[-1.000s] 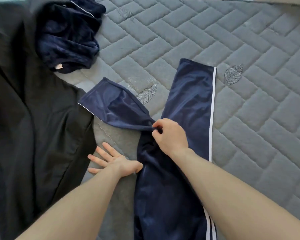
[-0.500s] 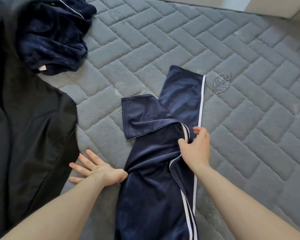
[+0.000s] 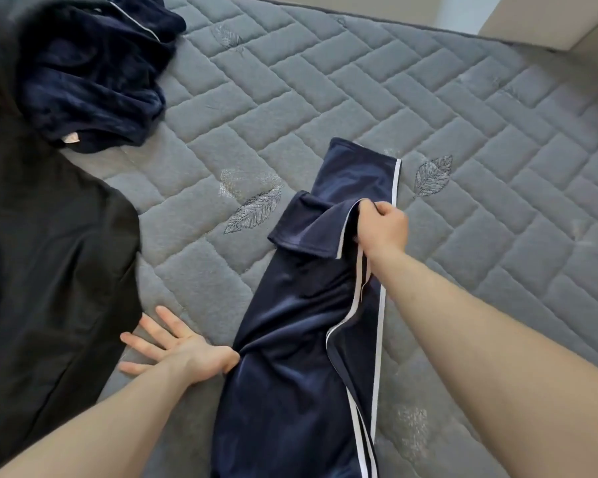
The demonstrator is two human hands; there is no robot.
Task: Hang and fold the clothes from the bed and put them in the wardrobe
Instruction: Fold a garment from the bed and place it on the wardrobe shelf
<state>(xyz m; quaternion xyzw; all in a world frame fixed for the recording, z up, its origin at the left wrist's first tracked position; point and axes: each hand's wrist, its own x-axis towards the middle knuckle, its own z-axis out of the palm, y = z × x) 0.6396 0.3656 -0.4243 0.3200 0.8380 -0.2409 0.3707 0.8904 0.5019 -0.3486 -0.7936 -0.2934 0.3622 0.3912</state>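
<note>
Since before, right hand has pinched the navy trousers' leg across onto its twin; left hand lies flat on the bed. Folding step: align stripes next.

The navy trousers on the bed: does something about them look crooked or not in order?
Yes. On the navy trousers the upper leg lies bunched and askew over the lower one; their white stripes do not line up. The right hand grips its striped edge. The left hand lies flat on the mattress.
</note>
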